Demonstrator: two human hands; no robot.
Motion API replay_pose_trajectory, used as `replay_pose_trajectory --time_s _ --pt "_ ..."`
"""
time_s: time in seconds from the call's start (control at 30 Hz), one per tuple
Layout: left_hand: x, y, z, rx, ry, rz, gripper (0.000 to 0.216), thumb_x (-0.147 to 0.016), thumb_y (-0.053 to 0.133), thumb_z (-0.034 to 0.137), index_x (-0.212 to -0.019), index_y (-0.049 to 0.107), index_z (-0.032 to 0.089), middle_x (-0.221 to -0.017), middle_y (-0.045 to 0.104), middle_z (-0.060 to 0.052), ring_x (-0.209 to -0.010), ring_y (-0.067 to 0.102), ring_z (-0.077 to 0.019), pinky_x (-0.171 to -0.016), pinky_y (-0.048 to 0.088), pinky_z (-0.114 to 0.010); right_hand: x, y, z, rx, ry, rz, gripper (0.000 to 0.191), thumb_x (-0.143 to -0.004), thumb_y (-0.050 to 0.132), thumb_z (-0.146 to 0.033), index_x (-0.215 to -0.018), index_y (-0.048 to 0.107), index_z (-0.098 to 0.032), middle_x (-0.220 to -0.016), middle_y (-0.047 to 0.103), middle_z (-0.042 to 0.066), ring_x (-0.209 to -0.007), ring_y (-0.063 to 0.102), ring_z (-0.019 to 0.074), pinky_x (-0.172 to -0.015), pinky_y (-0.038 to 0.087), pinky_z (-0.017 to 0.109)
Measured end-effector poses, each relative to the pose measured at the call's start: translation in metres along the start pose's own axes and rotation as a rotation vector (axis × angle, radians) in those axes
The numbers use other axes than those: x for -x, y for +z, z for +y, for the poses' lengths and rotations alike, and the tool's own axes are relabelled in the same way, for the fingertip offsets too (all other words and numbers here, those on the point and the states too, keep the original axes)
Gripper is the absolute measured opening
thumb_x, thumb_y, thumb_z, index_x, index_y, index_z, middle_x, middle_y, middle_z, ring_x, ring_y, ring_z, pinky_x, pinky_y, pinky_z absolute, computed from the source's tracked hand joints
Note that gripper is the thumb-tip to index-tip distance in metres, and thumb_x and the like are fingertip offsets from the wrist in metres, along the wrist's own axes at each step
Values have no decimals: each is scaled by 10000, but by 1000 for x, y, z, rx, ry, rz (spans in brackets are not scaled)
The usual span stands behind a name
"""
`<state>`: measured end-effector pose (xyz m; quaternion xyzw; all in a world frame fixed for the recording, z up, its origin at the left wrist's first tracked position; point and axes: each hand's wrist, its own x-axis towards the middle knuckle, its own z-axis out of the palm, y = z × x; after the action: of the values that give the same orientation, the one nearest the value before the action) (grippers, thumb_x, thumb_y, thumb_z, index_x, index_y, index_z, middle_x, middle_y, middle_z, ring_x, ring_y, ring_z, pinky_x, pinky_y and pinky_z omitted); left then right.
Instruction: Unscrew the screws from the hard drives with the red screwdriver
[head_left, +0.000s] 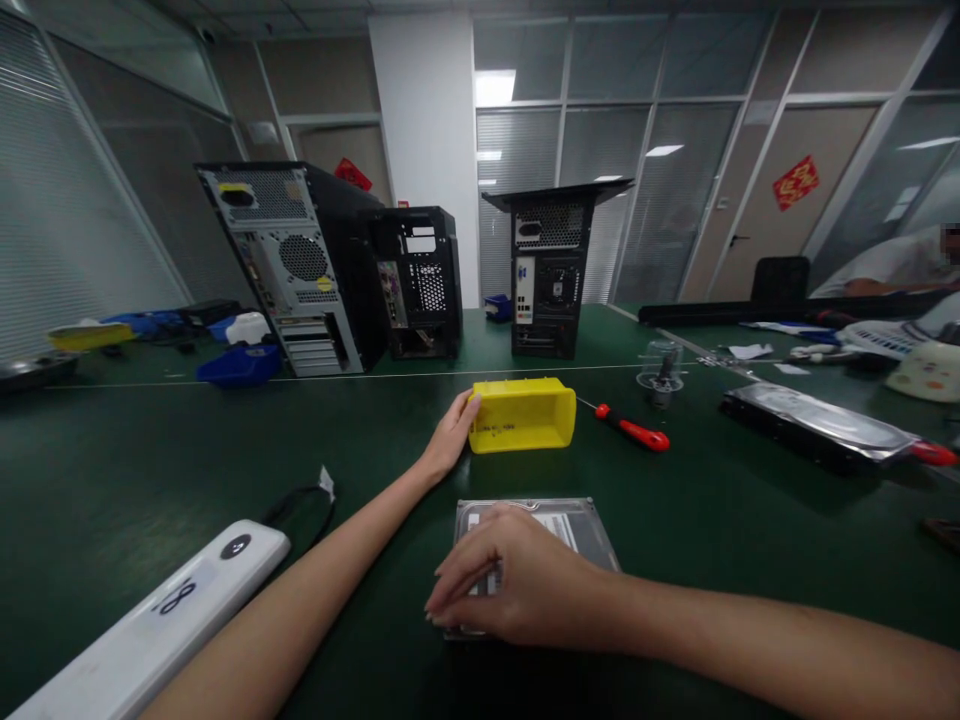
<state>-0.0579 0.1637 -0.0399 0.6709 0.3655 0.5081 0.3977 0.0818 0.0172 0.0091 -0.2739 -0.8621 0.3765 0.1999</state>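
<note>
Hard drive (pixel 589 532) under right hand (pixel 521 575), thumb and fingers pinched, can't tell on what; farther out, left hand (pixel 448 435) grips yellow bin (pixel 529 412). Likely fingertip work; next calls for steady pinch.

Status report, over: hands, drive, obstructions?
Left hand touching yellow bin at left end. Right hand curled over hard drive, grip unclear. Drive flat on green table, partly hidden by that hand. Red-handled screwdriver clear of drive.

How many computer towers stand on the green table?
3: the large tower at left, the smaller black case just right of it, and the third case farther right. Others could be hidden.
</note>
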Motion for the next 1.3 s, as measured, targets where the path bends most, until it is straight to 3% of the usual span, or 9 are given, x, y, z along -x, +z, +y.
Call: replay_pose_trajectory --time_s 0.13,0.27,0.63,0.83,1.07,1.3 --pt "-1 -1 -4 9 1 -8 442 -954 452 479 -1245 523 153 -1241 570 -110 -1112 564 -250 -986 424 -484 5 -2 2 107 -52 30 150 -805 670 -240 -927 758 -237 -957 762 8 -1025 662 164 -944 416 291" --pt "0 -1 -4 14 4 -9 430 -953 458 474 -1226 534 151 -1212 582 -105 -1095 570 -249 -981 426 -485 9 0 0 209 -99 9 166 -851 629 -246 -974 739 -261 -1101 725 38 -1112 623 183 -1004 336 369" --pt "1 1 -1 16 -11 0 411 -953 466 464 -1201 550 147 -1191 593 -103 -1090 575 -246 -982 427 -487 16 0 -1 418 -275 -40 241 -930 496 -176 -1072 676 -251 -1122 716 35 -1262 508 141 -1150 154 441" --pt "2 -1 -1 30 -20 -10 412 -955 459 468 -1200 549 150 -1179 595 -101 -1075 580 -245 -970 437 -481 18 -7 -1 542 -369 -113 279 -928 484 -128 -1152 624 -216 -1035 746 35 -1311 454 157 -1160 175 455" --pt "2 -2 -4 30 -11 -14 436 -955 444 485 -1224 535 154 -1210 579 -105 -1093 568 -249 -980 424 -487 18 -10 -1 704 -558 -167 302 -950 402 -109 -1205 563 -122 -1171 692 48 -1349 401 187 -1192 102 430" --pt "3 -1 0 29 -24 -16 416 -956 450 476 -1197 552 153 -1185 591 -102 -1078 574 -244 -980 423 -484 12 -14 -13 851 -640 -192 263 -948 423 -125 -1140 598 -86 -1072 728 62 -1277 485 217 -1158 213 490"
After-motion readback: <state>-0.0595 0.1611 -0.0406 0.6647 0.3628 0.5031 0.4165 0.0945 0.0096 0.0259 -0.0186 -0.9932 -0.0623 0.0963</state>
